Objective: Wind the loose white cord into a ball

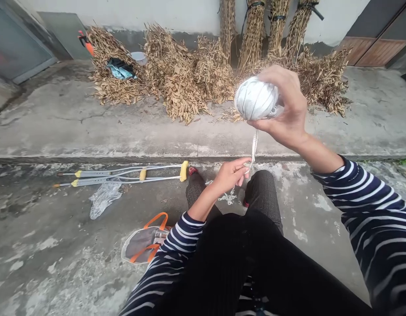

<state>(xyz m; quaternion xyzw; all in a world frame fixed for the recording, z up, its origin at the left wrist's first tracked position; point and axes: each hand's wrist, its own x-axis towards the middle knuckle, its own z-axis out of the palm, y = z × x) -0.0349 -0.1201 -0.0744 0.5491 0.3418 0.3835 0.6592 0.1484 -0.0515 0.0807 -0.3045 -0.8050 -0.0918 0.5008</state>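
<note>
A ball of white cord (256, 99) is gripped in my right hand (288, 107), raised in front of me at chest height or so. From its underside a white strand (254, 147) runs down to my left hand (232, 174), whose thumb and fingers pinch it. My left hand is lower and nearer my lap, below and left of the ball. More loose white cord (228, 197) lies on the ground between my legs, partly hidden by my left hand.
Dried plant bundles (179, 74) lie along the wall, with upright tied bundles (252, 35) behind. On the ground to my left are crutches (130, 173), a clear plastic bag (106, 198) and a grey bag with orange handles (145, 243). A low concrete step (124, 136) crosses ahead.
</note>
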